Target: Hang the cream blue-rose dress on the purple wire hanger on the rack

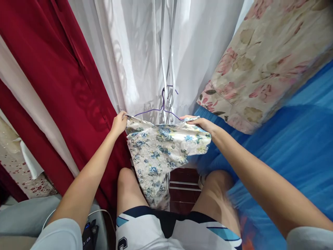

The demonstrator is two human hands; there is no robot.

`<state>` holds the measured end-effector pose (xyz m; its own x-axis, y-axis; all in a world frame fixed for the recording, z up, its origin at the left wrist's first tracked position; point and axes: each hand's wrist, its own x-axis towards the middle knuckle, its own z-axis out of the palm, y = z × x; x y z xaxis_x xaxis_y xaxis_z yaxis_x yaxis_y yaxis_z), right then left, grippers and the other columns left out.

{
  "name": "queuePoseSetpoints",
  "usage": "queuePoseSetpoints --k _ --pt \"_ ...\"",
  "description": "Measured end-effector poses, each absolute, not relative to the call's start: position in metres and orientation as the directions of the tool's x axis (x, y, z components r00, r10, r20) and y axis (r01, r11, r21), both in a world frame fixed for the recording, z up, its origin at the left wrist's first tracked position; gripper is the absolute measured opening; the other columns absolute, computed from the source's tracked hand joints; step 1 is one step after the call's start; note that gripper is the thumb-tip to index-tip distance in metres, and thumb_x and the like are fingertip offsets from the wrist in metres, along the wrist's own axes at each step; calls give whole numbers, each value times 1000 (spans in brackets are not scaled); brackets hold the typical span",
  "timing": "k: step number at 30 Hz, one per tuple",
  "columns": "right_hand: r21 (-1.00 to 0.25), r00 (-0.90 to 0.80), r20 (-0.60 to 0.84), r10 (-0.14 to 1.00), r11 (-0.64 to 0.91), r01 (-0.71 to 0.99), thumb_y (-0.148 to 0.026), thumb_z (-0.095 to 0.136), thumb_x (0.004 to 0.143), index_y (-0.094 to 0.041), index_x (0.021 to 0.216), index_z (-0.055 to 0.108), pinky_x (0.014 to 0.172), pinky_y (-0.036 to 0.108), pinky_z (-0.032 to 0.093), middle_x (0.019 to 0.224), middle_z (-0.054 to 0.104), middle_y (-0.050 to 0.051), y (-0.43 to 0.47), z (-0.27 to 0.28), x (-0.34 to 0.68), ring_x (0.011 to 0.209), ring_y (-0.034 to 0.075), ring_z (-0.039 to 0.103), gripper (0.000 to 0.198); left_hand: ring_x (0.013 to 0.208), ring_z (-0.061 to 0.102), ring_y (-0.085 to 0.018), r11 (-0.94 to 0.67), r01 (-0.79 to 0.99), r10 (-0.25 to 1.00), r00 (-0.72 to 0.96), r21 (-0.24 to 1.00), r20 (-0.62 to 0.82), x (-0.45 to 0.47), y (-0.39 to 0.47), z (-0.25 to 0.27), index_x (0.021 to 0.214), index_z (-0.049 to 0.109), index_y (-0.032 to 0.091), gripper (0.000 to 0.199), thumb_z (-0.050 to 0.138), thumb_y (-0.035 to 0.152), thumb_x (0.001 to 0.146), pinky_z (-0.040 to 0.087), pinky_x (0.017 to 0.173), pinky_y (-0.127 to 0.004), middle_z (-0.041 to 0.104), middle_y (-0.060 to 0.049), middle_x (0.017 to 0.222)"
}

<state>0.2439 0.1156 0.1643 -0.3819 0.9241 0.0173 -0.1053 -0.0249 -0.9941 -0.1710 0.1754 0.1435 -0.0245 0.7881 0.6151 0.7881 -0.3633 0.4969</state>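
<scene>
I held a floral garment [156, 149] up in front of me by its two top corners, one in each of my hands. My left hand [120, 123] pinched the left corner, with the cloth gathered under the fingers. My right hand [202, 123] gripped the right corner, thumb lying over the cloth; some of its fingers were hidden, so I could not tell how they were bent.

The garment, pale with blue flowers and green leaves, hung between my arms and dropped down toward my left knee, its lower part a little blurred. The arms of a purple hanger [148, 111] ran to its top edge on both sides. The hanger's hook stood just beside a white metal rack [163, 62], though I could not tell whether it was caught on it.

On the far side hung a white curtain [132, 52], with a red curtain [85, 86] to the left of it. At the far right was a cream cloth [241, 73] printed with pink flowers, and blue fabric [281, 149] spread below it down the right side. Between my knees I could see dark red floor [183, 198]. I wore white shorts [145, 231] with navy and light blue trim. At the near left, a dark device [88, 239] with lit digits lay on grey upholstery [28, 215], close to a white cable [104, 210].
</scene>
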Motion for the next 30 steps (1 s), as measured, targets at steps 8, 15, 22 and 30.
queuePoseSetpoints --k 8,15,22,30 --pt "-997 -423 -9 906 -43 -71 -13 71 72 -19 115 69 65 27 56 92 77 4 120 169 251 76 20 73 44 73 54 -19 -434 730 854 147 528 499 -166 187 123 71 61 19 17 47 17 81 43 77 -28 62 -2 69" --pt "-992 -401 -27 916 -73 -100 -13 72 71 -20 115 69 65 27 57 88 77 3 112 170 249 75 20 73 45 83 59 -18 -481 643 789 21 596 614 -143 191 152 97 60 16 24 38 20 87 46 78 -29 65 -6 91" --pt "-998 -310 -54 949 -38 60 -32 78 75 -20 109 70 71 30 57 99 75 8 109 160 259 86 24 71 37 94 60 -17 -657 571 681 168 493 713 -100 161 176 120 49 21 38 59 39 88 46 77 -26 62 -5 112" --pt "-928 28 363 932 358 99 -65 66 79 -26 82 62 53 32 45 66 62 2 58 100 270 68 24 59 40 84 62 -19 -598 773 537 192 211 821 -108 119 160 95 62 19 30 54 48 93 42 77 -27 68 -5 92"
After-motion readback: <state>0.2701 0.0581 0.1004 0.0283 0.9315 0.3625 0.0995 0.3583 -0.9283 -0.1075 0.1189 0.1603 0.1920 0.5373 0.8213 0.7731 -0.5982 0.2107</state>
